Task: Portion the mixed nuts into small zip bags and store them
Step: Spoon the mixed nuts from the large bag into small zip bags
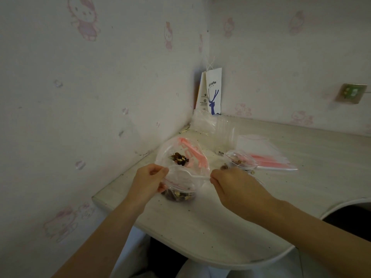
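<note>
Nuts (178, 196) sit in the bottom of a small zip bag (181, 182) on the table (220, 227), near its left edge. The left hand (148, 177) pinches one end of the bag's top and the right hand (232, 183) the other, fingers curled. Just behind stands a larger pink-zipped bag (190, 149), open. To the right lie a filled small bag (240, 160) and a stack of empty bags (265, 151); a paper coffee bag (212, 91) stands in the corner.

We count two hands: left hand (148, 177) and right hand (232, 183). Three bags hold nuts: held bag (184, 181), big bag (170, 149), small bag (241, 159). One stack of empty bags (267, 151); we cannot count its sheets. One paper bag (213, 85), one wall socket (351, 93), one table (200, 227).
</note>
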